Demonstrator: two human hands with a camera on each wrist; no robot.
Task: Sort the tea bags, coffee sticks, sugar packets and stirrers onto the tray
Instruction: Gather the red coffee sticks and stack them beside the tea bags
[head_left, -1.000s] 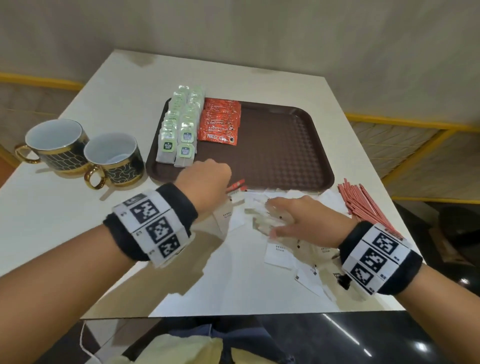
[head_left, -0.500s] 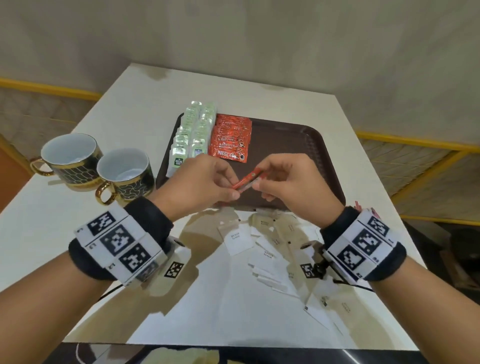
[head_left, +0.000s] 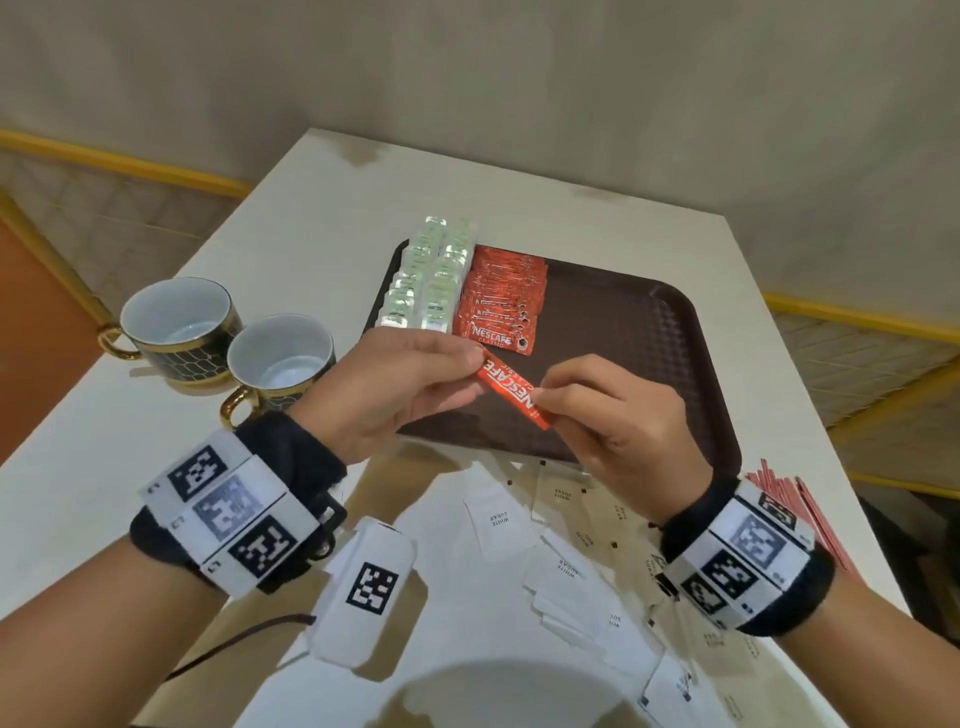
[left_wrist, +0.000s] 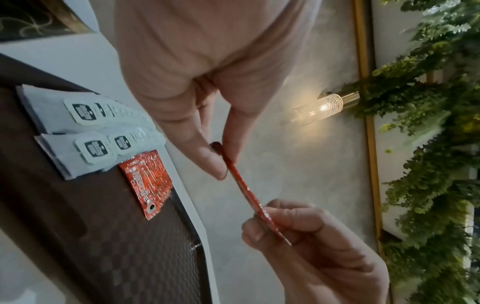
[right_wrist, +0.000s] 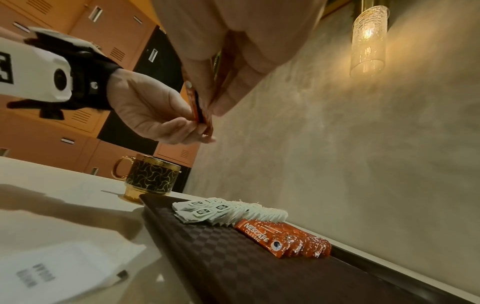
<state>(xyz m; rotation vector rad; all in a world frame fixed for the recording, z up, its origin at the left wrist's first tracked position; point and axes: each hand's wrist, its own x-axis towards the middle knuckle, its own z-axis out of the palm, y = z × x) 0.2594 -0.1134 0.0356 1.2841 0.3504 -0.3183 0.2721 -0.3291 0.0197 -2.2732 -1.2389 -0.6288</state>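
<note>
A red coffee stick (head_left: 511, 388) hangs in the air above the near edge of the brown tray (head_left: 623, 332). My left hand (head_left: 415, 384) pinches its upper end and my right hand (head_left: 618, 415) pinches its lower end. In the left wrist view the coffee stick (left_wrist: 244, 187) runs edge-on between thumb and finger of both hands. On the tray's left part lie two rows of green tea bags (head_left: 434, 280) and a fanned row of red coffee sticks (head_left: 504, 304). White sugar packets (head_left: 561, 566) are scattered on the table below my hands. Red stirrers (head_left: 800, 499) lie at the right edge.
Two black-and-gold cups (head_left: 234, 348) stand on the table left of the tray. The white table (head_left: 130, 467) ends close to me at the bottom and at the right just past the stirrers. The tray's right half is bare. A wall lamp (right_wrist: 369, 39) glows behind.
A second ago both hands were low among the sugar packets. They rose over the tray's near edge with the coffee stick, which now shows its printed face between the two hands.
</note>
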